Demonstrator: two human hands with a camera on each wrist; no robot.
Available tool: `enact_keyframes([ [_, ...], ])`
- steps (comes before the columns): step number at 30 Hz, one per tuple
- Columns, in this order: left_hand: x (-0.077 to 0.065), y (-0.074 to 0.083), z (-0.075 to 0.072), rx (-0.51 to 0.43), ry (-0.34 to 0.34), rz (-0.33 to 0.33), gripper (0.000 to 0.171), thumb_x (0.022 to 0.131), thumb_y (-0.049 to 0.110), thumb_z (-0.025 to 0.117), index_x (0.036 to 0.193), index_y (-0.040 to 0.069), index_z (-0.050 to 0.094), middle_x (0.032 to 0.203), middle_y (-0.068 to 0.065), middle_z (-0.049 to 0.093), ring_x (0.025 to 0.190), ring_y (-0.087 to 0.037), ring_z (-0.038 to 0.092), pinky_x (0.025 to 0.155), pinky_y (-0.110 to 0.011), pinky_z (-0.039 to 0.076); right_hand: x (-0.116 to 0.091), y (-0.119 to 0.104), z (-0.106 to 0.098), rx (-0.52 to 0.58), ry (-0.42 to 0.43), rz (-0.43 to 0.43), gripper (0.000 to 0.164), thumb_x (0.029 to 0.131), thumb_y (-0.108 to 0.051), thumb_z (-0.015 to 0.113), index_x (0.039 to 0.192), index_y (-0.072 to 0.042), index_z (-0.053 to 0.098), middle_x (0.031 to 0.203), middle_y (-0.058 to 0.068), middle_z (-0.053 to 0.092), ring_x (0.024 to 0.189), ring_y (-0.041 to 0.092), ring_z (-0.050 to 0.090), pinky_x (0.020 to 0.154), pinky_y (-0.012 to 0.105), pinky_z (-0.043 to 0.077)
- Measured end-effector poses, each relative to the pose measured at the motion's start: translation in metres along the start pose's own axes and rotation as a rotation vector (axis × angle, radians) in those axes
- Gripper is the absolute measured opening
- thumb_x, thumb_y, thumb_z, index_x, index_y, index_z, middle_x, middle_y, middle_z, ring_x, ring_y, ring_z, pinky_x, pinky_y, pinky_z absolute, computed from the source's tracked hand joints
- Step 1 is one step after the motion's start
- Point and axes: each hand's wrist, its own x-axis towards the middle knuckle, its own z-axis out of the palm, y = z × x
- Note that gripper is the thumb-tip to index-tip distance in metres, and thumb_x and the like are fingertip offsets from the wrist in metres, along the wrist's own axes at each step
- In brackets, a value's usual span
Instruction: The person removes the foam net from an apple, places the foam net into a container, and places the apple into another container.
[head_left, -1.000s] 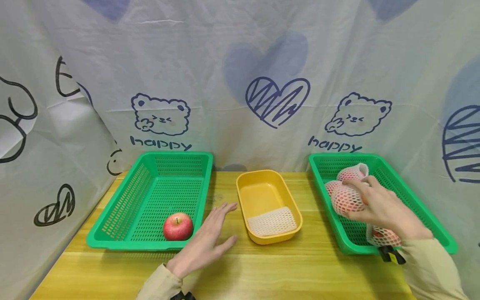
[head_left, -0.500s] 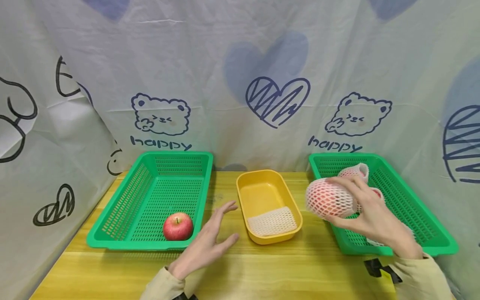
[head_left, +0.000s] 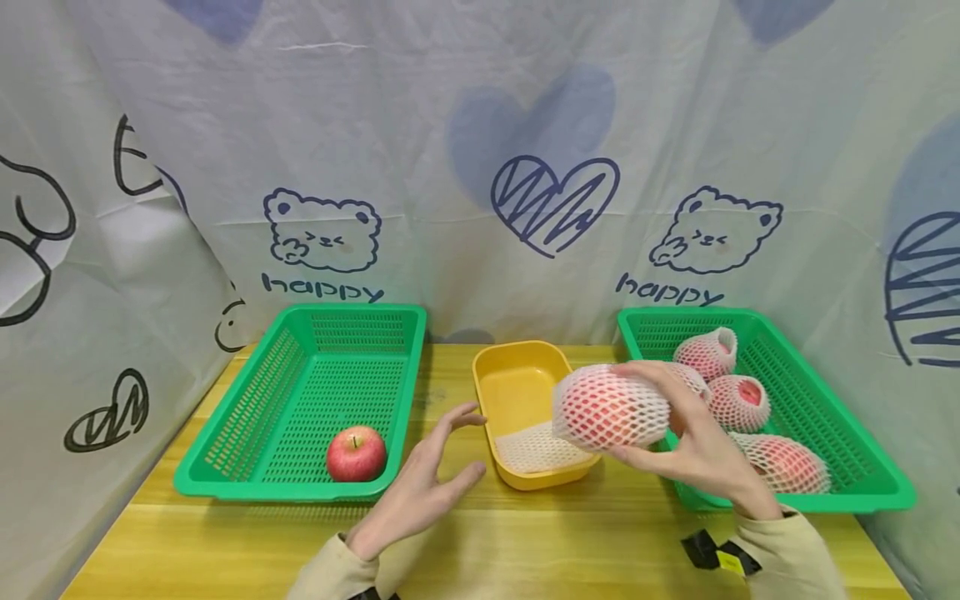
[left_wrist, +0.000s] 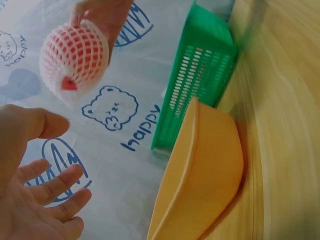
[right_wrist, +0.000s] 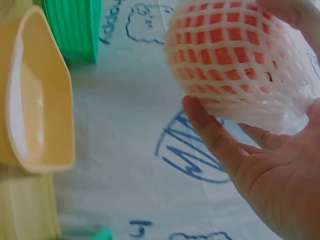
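Note:
My right hand (head_left: 693, 442) grips an apple in a white foam net (head_left: 611, 408) above the right edge of the yellow tray (head_left: 517, 387). Red skin shows through the mesh in the right wrist view, with thumb and fingers round the netted apple (right_wrist: 225, 50). My left hand (head_left: 420, 492) hovers between the left green basket and the tray, fingers spread and holding nothing. In the left wrist view the left hand (left_wrist: 40, 185) is apart from the netted apple (left_wrist: 75, 57). A flat empty foam net (head_left: 536, 447) lies in the tray, partly hidden by the held apple.
A bare red apple (head_left: 356, 454) sits in the front right corner of the left green basket (head_left: 300, 492). Several netted apples (head_left: 742, 402) lie in the right green basket (head_left: 862, 500). A printed cloth (head_left: 450, 167) hangs behind the wooden table (head_left: 525, 542).
My right hand has lifted a netted apple out of the right basket and carried it left to over the tray's edge. The left hand has shifted slightly right.

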Motion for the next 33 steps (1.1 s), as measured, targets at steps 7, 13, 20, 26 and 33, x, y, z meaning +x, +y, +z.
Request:
enact_keyframes([
  [7,0.006,0.006,0.001,-0.219,0.059,0.04,0.039,0.1,0.01,0.061,0.138,0.008,0.053,0.128,-0.011,0.065,0.128,-0.023,0.059,0.113,-0.032,0.046,0.004,0.006,0.023,0.187,-0.011,0.031,0.083,0.073,0.011,0.08,0.146,-0.007,0.044,0.141,-0.007,0.048,0.116,0.008,0.058,0.087,0.027,0.059],
  [13,0.008,0.012,0.002,-0.431,0.065,-0.06,0.026,0.101,0.014,0.061,0.12,-0.002,0.066,0.119,-0.023,0.069,0.111,-0.006,0.066,0.099,-0.023,0.054,0.0,0.013,0.041,0.327,-0.013,0.014,0.081,0.075,0.015,0.076,0.146,-0.002,0.042,0.141,-0.005,0.048,0.116,0.009,0.059,0.089,0.026,0.059],
  [20,0.008,0.014,0.004,-0.501,0.065,-0.093,0.023,0.097,0.013,0.067,0.112,-0.002,0.072,0.113,-0.025,0.073,0.102,-0.009,0.073,0.093,-0.03,0.059,-0.005,0.017,0.056,0.393,-0.028,0.034,0.079,0.076,0.014,0.075,0.146,-0.002,0.041,0.141,-0.006,0.048,0.117,0.008,0.058,0.091,0.025,0.058],
  [26,0.007,0.017,0.004,-0.431,0.07,-0.138,0.024,0.095,0.015,0.07,0.111,-0.003,0.075,0.11,-0.023,0.075,0.098,-0.004,0.072,0.089,-0.024,0.058,-0.008,0.019,0.067,0.399,-0.04,0.015,0.081,0.075,0.014,0.075,0.146,-0.002,0.04,0.143,-0.006,0.046,0.119,0.008,0.057,0.094,0.026,0.057],
  [33,0.004,0.019,0.005,-0.167,0.092,-0.032,0.013,0.094,0.01,0.07,0.103,0.006,0.078,0.103,-0.009,0.078,0.097,-0.008,0.072,0.09,-0.026,0.059,-0.009,0.014,0.076,0.383,-0.049,0.022,0.083,0.072,0.011,0.079,0.145,-0.004,0.043,0.146,-0.001,0.044,0.12,0.009,0.057,0.092,0.032,0.059],
])
